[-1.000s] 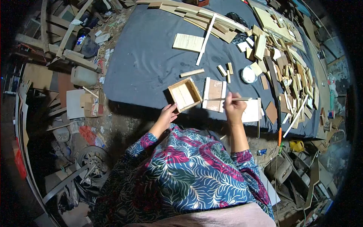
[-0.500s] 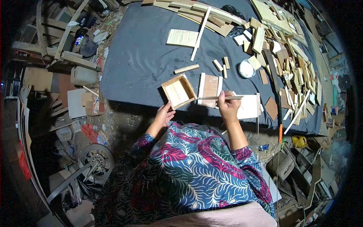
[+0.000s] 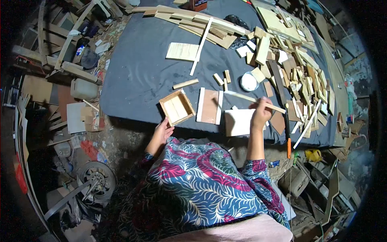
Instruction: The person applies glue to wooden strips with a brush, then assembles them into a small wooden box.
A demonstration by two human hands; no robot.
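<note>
My left hand (image 3: 162, 131) is closed on the near edge of a small open wooden box (image 3: 177, 107), its inside turned up towards me. A thin wooden stick (image 3: 241, 96) is gripped in my right hand (image 3: 262, 114); its far end is pale and points left, just below a round tub of white paste (image 3: 249, 82). Between the box and my right hand lies a brown panel (image 3: 210, 105) with pale strips along two sides. A white board (image 3: 237, 122) lies beside and partly beneath my right hand.
A large heap of wood offcuts (image 3: 308, 86) covers the right of the dark cloth-covered table (image 3: 133, 80). An orange-handled saw (image 3: 288, 147) lies at the near right edge. Long boards (image 3: 181, 18) lie at the back; a wheel (image 3: 96, 181) is on the floor at left.
My right hand has moved right, taking the stick away from the box's corner towards the tub. My left hand still holds the box. The whole view has shifted slightly.
</note>
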